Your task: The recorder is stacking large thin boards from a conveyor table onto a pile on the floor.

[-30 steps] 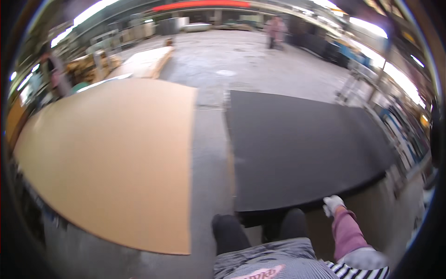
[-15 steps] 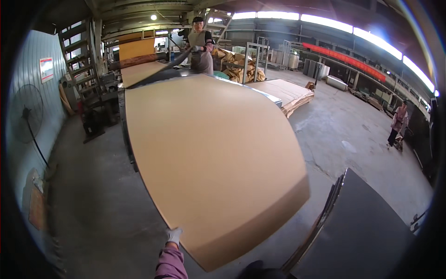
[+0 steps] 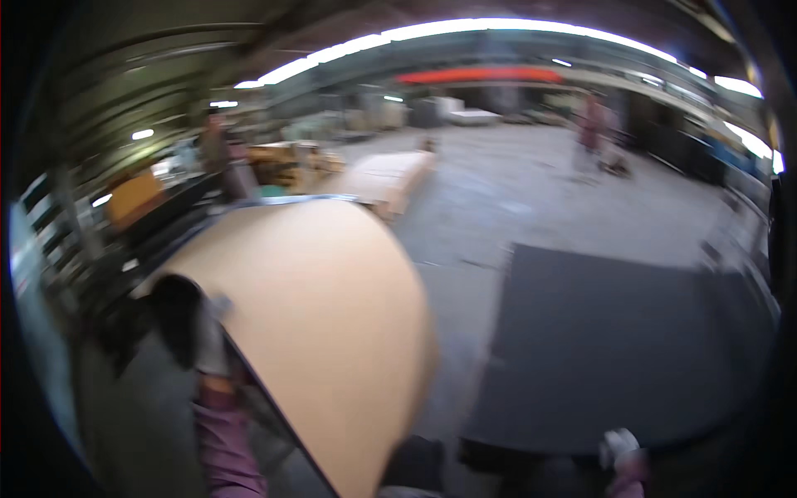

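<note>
My left hand (image 3: 211, 340), in a pale glove, is raised at the left edge of a large tan sheet (image 3: 332, 290). Motion smears its fingers. Right against it is a rounded black shape (image 3: 176, 311), too blurred to name; whether I hold it cannot be told. On the right lies a broad dark grey sheet (image 3: 614, 349), seemingly the top of a stack. My right hand (image 3: 621, 448), also gloved, is closed at that sheet's near edge, its fingers partly blurred.
Beyond the tan sheet, a blurred person (image 3: 237, 170) stands at the far left. A pale stack of sheets (image 3: 378, 178) lies behind it. Another person (image 3: 591, 124) is far off across the grey concrete floor (image 3: 473, 199).
The view has swung right, bringing the dark stack further in. My right hand has come into view at its near edge. My left hand now appears higher, beside the black shape.
</note>
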Action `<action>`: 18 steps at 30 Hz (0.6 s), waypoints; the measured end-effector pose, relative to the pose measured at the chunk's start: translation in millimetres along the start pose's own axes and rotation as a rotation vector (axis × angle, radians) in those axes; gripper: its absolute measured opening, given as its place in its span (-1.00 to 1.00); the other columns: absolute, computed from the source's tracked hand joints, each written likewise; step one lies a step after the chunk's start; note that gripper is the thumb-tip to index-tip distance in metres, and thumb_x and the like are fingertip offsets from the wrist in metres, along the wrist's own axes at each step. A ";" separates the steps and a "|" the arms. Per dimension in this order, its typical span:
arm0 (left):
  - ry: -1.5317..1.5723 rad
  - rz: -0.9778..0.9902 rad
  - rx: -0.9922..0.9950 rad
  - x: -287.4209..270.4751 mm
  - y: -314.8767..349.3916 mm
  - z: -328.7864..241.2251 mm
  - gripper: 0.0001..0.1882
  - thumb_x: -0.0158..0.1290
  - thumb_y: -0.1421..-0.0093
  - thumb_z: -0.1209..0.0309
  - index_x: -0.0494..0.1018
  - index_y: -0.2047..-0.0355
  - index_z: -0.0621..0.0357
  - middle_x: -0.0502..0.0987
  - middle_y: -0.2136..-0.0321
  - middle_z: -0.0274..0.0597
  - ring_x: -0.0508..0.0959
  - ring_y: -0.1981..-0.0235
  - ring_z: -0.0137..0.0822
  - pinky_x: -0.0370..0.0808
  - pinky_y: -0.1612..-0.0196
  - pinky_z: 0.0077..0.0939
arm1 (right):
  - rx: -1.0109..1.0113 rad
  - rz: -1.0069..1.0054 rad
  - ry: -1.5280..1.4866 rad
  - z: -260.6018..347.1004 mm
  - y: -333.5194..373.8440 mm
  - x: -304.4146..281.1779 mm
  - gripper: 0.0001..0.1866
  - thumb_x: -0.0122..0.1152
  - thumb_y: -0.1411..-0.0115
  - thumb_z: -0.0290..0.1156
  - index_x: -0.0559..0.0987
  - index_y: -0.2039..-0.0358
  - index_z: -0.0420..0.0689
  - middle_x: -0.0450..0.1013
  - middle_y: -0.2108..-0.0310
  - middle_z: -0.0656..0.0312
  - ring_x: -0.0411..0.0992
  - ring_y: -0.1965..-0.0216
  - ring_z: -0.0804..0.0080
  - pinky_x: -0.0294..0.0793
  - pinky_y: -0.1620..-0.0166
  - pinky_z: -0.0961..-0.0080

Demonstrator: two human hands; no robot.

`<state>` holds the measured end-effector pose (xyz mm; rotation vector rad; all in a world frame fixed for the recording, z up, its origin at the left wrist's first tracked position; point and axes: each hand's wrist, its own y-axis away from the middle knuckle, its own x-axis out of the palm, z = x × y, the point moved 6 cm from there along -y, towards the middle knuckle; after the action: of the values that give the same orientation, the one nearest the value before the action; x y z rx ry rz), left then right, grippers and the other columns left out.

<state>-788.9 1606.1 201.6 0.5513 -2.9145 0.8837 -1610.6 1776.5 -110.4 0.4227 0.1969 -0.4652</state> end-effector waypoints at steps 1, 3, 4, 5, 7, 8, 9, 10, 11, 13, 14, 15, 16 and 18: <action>0.124 0.183 0.057 83.6 -8.9 -45.5 -0.89 -0.06 -0.25 0.42 0.40 0.43 0.08 0.46 0.40 -0.33 0.48 0.30 -0.43 0.48 0.18 -0.44 | 0.076 -0.020 -0.027 10.9 10.1 1.3 -0.84 0.06 -0.16 -0.33 0.46 0.42 -0.16 0.36 0.70 0.12 0.32 0.75 0.23 0.34 0.69 0.21; -0.740 0.354 0.834 236.6 7.5 -87.5 -0.90 -0.09 -0.22 0.51 0.43 0.40 0.16 0.49 0.39 -0.19 0.52 0.29 -0.35 0.49 0.17 -0.44 | 0.052 -0.110 -0.241 21.3 34.1 -12.5 -0.72 0.13 -0.18 -0.33 0.43 0.14 -0.18 0.38 0.60 0.21 0.30 0.73 0.42 0.36 0.68 0.35; -0.483 0.584 0.887 332.9 47.2 -81.8 -0.84 -0.13 -0.17 0.60 0.46 0.35 0.22 0.53 0.36 -0.09 0.55 0.27 -0.28 0.51 0.19 -0.43 | 0.069 -0.156 -0.354 26.1 53.5 -30.8 -0.65 0.18 -0.18 -0.29 0.41 0.08 -0.16 0.39 0.53 0.21 0.34 0.66 0.41 0.40 0.62 0.35; -0.655 0.943 1.010 415.8 84.8 -29.4 -0.85 -0.07 -0.12 0.56 0.49 0.34 0.22 0.54 0.30 -0.09 0.57 0.26 -0.25 0.53 0.22 -0.37 | 0.062 -0.160 -0.474 38.4 66.6 -34.4 -0.58 0.23 -0.18 -0.24 0.38 0.02 -0.13 0.41 0.47 0.21 0.37 0.59 0.40 0.45 0.57 0.35; -0.549 1.517 0.870 543.3 284.9 2.9 -0.80 0.02 -0.08 0.42 0.51 0.29 0.22 0.55 0.26 -0.08 0.56 0.21 -0.23 0.52 0.22 -0.30 | -0.408 0.025 -0.766 106.8 116.5 -43.8 -0.40 0.30 -0.16 -0.13 0.31 -0.12 -0.08 0.42 0.30 0.21 0.40 0.41 0.35 0.49 0.38 0.32; -0.342 1.670 0.829 546.8 364.8 -2.2 -0.77 0.03 -0.10 0.39 0.50 0.25 0.23 0.54 0.23 -0.07 0.55 0.18 -0.22 0.51 0.19 -0.31 | -0.639 0.080 -0.951 143.7 145.0 -38.5 -0.29 0.32 -0.14 -0.06 0.26 -0.18 -0.11 0.42 0.20 0.23 0.39 0.29 0.37 0.45 0.25 0.38; -0.228 1.794 0.721 538.9 410.2 1.2 -0.74 0.04 -0.11 0.36 0.49 0.22 0.23 0.53 0.19 -0.06 0.53 0.15 -0.21 0.50 0.16 -0.32 | -0.751 -0.053 -0.894 144.6 156.7 -51.7 -0.35 0.30 -0.15 -0.07 0.35 -0.12 -0.19 0.44 0.21 0.28 0.39 0.30 0.43 0.42 0.23 0.43; -0.176 1.876 0.552 523.4 422.7 0.2 -0.70 0.05 -0.12 0.33 0.49 0.18 0.24 0.52 0.16 -0.04 0.52 0.12 -0.20 0.48 0.12 -0.33 | -0.576 -0.205 -0.769 127.3 162.7 -61.7 -0.40 0.29 -0.15 -0.08 0.41 -0.06 -0.23 0.45 0.24 0.30 0.39 0.28 0.46 0.42 0.20 0.45; -0.186 1.931 0.368 509.0 419.3 -0.7 -0.67 0.06 -0.14 0.30 0.48 0.15 0.24 0.50 0.12 -0.03 0.51 0.09 -0.20 0.47 0.09 -0.34 | -0.374 -0.364 -0.672 99.8 167.5 -74.1 -0.44 0.27 -0.15 -0.09 0.47 -0.01 -0.27 0.46 0.27 0.32 0.40 0.27 0.48 0.42 0.18 0.47; -0.335 1.809 -0.052 465.3 368.0 10.8 -0.60 0.07 -0.16 0.23 0.47 0.08 0.25 0.48 0.06 0.00 0.48 0.04 -0.18 0.44 0.02 -0.35 | -0.019 -0.584 -0.403 62.5 148.5 -78.7 -0.48 0.24 -0.15 -0.09 0.55 0.06 -0.27 0.51 0.26 0.26 0.43 0.23 0.45 0.42 0.10 0.44; -0.322 1.660 -0.196 442.4 335.8 9.7 -0.56 0.08 -0.18 0.20 0.46 0.04 0.26 0.47 0.02 0.01 0.47 0.01 -0.17 0.43 -0.01 -0.36 | -0.074 -0.631 -0.520 25.4 142.4 -86.2 -0.46 0.23 -0.15 -0.07 0.53 0.04 -0.29 0.52 0.21 0.21 0.45 0.19 0.41 0.42 0.08 0.43; -0.321 1.471 -0.260 410.9 303.1 18.7 -0.53 0.09 -0.19 0.17 0.45 0.00 0.26 0.46 -0.01 0.02 0.46 -0.02 -0.16 0.42 -0.04 -0.37 | -0.142 -0.636 -0.637 -17.0 125.7 -85.4 -0.43 0.22 -0.16 -0.05 0.52 0.02 -0.30 0.53 0.16 0.17 0.46 0.15 0.36 0.43 0.06 0.42; -0.360 1.304 -0.232 377.5 274.5 38.2 -0.49 0.09 -0.21 0.14 0.45 -0.03 0.27 0.45 -0.04 0.03 0.44 -0.05 -0.15 0.41 -0.07 -0.38 | 0.004 -0.715 -0.651 -51.8 122.1 -88.2 -0.42 0.22 -0.16 -0.05 0.51 0.02 -0.31 0.53 0.12 0.14 0.46 0.12 0.32 0.42 0.03 0.41; -0.519 1.195 0.501 265.6 216.6 112.0 -0.45 0.07 -0.24 0.10 0.43 -0.08 0.27 0.49 -0.01 -0.03 0.44 -0.04 -0.13 0.40 -0.10 -0.34 | 0.192 -0.830 -0.754 -104.3 139.7 -82.0 -0.40 0.19 -0.19 -0.05 0.48 -0.03 -0.34 0.49 0.02 0.05 0.44 0.03 0.22 0.37 -0.07 0.34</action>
<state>-1106.4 1627.0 32.0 -1.3394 -3.3001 1.7668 -1625.8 1967.3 -132.2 0.3117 -0.4317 -1.4292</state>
